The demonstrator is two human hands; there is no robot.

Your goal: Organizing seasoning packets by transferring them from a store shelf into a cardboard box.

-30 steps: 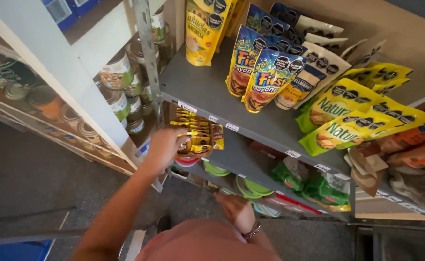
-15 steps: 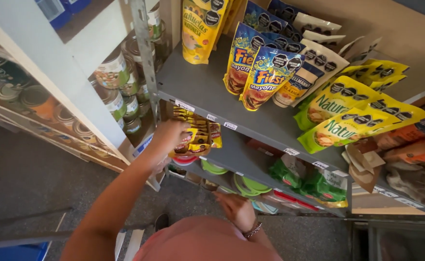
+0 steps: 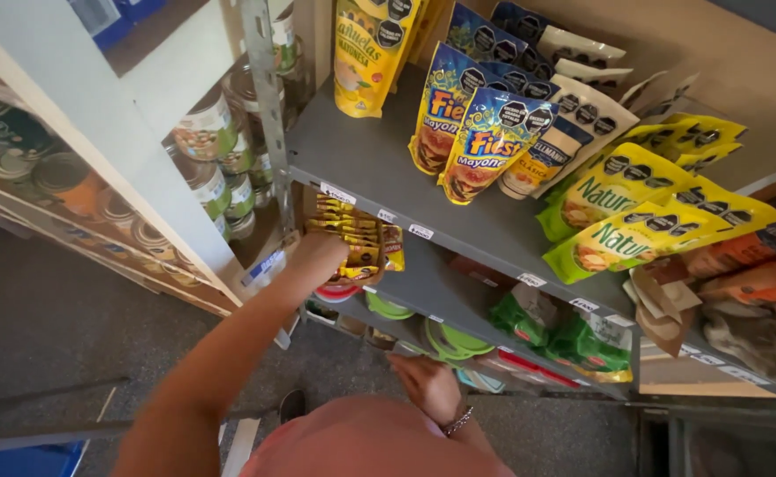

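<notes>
My left hand (image 3: 315,258) reaches out to a stack of small yellow and red packets (image 3: 359,240) on the second grey shelf (image 3: 436,283) and grips the stack's left end. My right hand (image 3: 427,385), with a bracelet at the wrist, is low by the front edge of the shelf beneath, next to green round lids (image 3: 458,340). Its fingers are curled and partly hidden, and I see nothing in it. My pink shirt (image 3: 370,442) fills the bottom of the view.
The top grey shelf (image 3: 361,155) carries yellow and blue sauce pouches (image 3: 480,141) and yellow-green pouches (image 3: 635,221). Green bags (image 3: 573,336) lie lower right. A white rack on the left holds jars and cans (image 3: 211,150). The floor (image 3: 43,327) is dark grey.
My left hand has pressed slightly further onto the packet stack. My right hand has stayed by the lower shelf. The view has shifted a little.
</notes>
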